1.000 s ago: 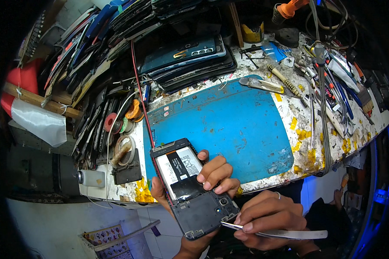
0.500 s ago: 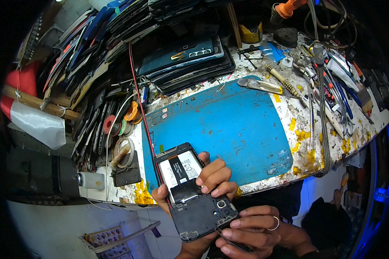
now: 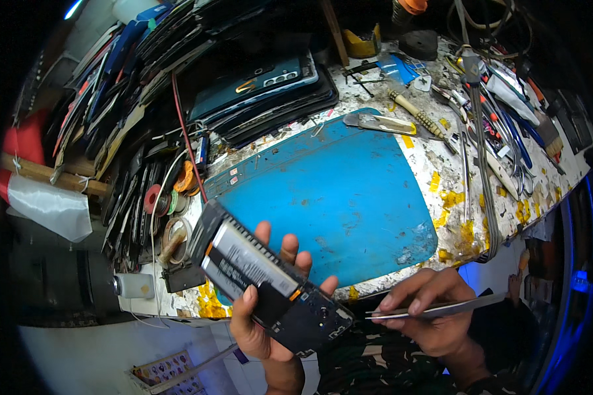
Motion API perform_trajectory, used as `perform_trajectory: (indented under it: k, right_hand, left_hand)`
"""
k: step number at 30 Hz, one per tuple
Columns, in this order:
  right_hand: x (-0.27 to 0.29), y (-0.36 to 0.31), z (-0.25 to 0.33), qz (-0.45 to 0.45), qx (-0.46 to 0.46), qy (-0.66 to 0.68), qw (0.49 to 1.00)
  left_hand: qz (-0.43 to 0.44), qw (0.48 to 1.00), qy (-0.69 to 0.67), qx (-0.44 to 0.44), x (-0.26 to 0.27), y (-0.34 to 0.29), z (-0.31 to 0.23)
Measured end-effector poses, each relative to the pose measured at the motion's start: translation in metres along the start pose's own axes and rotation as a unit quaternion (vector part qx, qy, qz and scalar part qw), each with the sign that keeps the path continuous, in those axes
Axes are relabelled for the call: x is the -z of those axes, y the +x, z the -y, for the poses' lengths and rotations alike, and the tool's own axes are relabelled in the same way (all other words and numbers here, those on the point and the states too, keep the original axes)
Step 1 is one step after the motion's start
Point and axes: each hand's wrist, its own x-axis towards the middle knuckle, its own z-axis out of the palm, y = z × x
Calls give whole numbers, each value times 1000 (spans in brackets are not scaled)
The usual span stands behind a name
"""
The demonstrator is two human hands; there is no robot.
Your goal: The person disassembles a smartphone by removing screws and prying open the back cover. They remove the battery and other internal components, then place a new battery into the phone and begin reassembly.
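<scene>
My left hand (image 3: 260, 329) holds an opened phone (image 3: 270, 283) with its back cover off. The thumb presses on one long edge, and the fingers reach out from behind the other. A pale battery (image 3: 254, 263) with a black strip fills the phone's upper part. The camera and dark inner cover lie at its lower right end. In my right hand (image 3: 435, 316) are slim grey metal tweezers (image 3: 464, 307), pinched between thumb and fingers. Their thin tips point left, close to the phone's lower end and apart from it.
A blue work mat (image 3: 323, 197) lies beyond the phone, with a utility knife (image 3: 379, 123) at its far edge. Stacked phones and panels (image 3: 263, 92) stand at the back left. Hand tools (image 3: 507, 125) and a grey cable (image 3: 480, 164) crowd the right. A white bottle (image 3: 134, 286) sits at the left.
The phone has tilted in my left hand and shifted left, and its fingers have spread. My right hand has moved away from the phone's corner, up and to the right.
</scene>
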Motion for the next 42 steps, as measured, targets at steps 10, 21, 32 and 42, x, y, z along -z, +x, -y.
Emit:
perform_trajectory:
  k: [10, 21, 32, 42]
  right_hand:
    - [-6, 2, -7, -5, -7, 192, 981]
    - [-22, 4, -1, 41, 18, 7, 999]
    - [-23, 6, 3, 94, 60, -36, 993]
    - [-16, 2, -2, 162, 68, -39, 984]
  left_hand:
    - [126, 991, 36, -22, 28, -33, 0]
    - [67, 991, 60, -97, 31, -35, 3]
    - [130, 986, 54, -91, 38, -34, -6]
    - [126, 985, 69, -92, 38, -34, -8]
